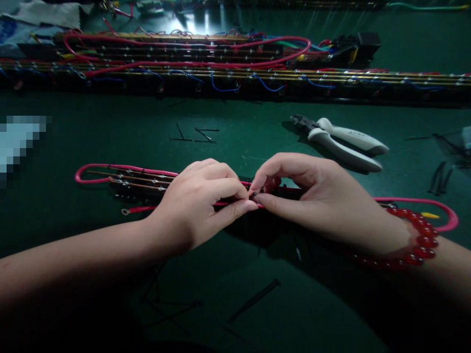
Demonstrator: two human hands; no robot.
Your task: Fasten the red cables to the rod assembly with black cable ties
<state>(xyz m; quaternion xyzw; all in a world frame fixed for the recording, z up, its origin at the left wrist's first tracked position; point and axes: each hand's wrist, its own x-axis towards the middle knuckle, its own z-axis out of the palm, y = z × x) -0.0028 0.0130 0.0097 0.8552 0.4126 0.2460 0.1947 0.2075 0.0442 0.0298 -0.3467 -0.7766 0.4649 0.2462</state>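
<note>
A long dark assembly with copper-coloured rods (147,184) lies across the green table, with a thick red cable (88,166) looped along it and a ring terminal (125,212) at one cable end. Over its middle, my left hand (208,196) pinches with thumb and fingertips at the red cable. Opposite it, the thumb and index finger of my right hand (312,191) close on a small black piece, perhaps a cable tie head (253,194). The fingertips of both hands nearly touch. A red bead bracelet (425,240) circles my right wrist.
Grey-handled cutters (346,142) rest behind my right hand. Black cable ties (253,300) are scattered in front, with thin black pieces (180,133) behind. A long wired assembly (228,81) spans the back, another one (184,46) behind it. A pale blurred object (18,142) is at left.
</note>
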